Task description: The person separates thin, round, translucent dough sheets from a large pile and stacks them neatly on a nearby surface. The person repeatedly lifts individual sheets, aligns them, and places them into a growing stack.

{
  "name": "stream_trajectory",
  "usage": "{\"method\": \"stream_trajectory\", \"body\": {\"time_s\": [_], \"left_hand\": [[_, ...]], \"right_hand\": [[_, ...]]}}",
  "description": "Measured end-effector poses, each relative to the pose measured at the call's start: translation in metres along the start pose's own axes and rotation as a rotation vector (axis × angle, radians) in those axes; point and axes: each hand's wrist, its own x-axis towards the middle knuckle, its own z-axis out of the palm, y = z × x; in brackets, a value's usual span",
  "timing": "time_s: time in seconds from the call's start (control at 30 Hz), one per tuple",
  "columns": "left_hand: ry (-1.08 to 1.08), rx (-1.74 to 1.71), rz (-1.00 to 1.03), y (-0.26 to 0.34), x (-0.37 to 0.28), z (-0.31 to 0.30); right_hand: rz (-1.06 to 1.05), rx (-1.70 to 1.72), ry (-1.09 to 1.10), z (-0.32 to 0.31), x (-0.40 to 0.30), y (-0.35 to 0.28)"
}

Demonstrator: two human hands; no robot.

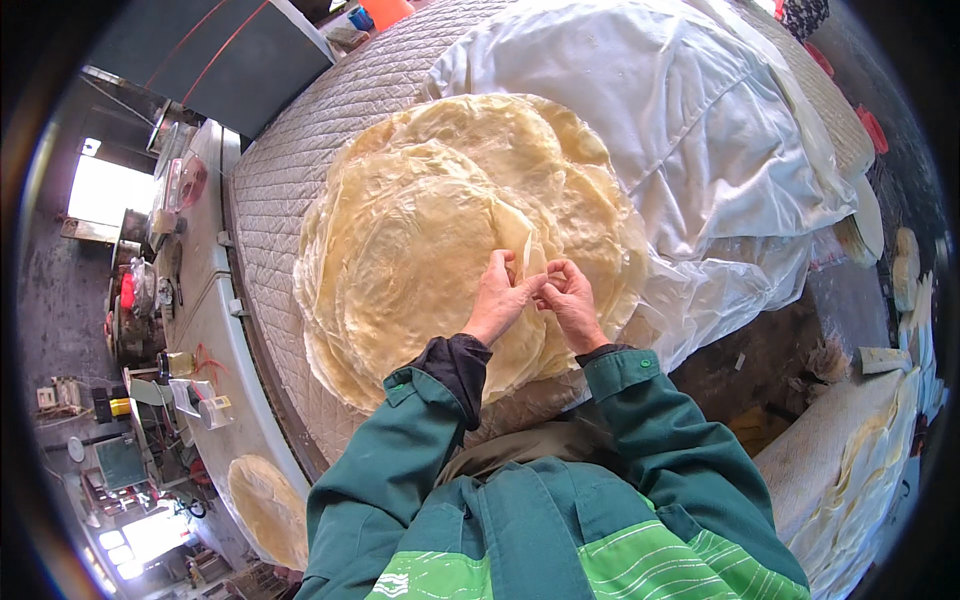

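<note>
A pile of large, thin, round, pale-yellow flatbread sheets (pixel 405 255) lies in front of me, with wrinkled, overlapping edges. At the right side of the upper sheets, a lifted, folded sheet edge (pixel 529 251) stands up between my hands. My left hand (pixel 504 294) grips this edge with thumb and fingers, its thumb reaching toward the other hand. Close beside it, the bent fingers of my right hand (pixel 570 301) pinch the same edge from the right. The fingertips nearly meet and partly hide what they hold.
Beneath the pile is a quilted pad (pixel 281 180). White cloth (pixel 660 97) and clear plastic sheeting (pixel 697 300) cover a mound at the right. Another round sheet (pixel 266 510) lies on the pale tabletop (pixel 251 382) at left. More stacked sheets (pixel 855 480) are at lower right.
</note>
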Motion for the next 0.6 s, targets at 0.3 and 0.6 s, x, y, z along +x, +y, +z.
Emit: {"method": "stream_trajectory", "body": {"time_s": [0.3,0.6], "left_hand": [[0.231,-1.053,-0.232,0.003,-0.003,-0.158],[0.3,-0.342,0.095,0.16,-0.05,-0.241]], "right_hand": [[0.017,-0.249,0.238,0.009,0.013,0.001],[0.026,-0.132,0.115,0.005,0.012,-0.003]]}}
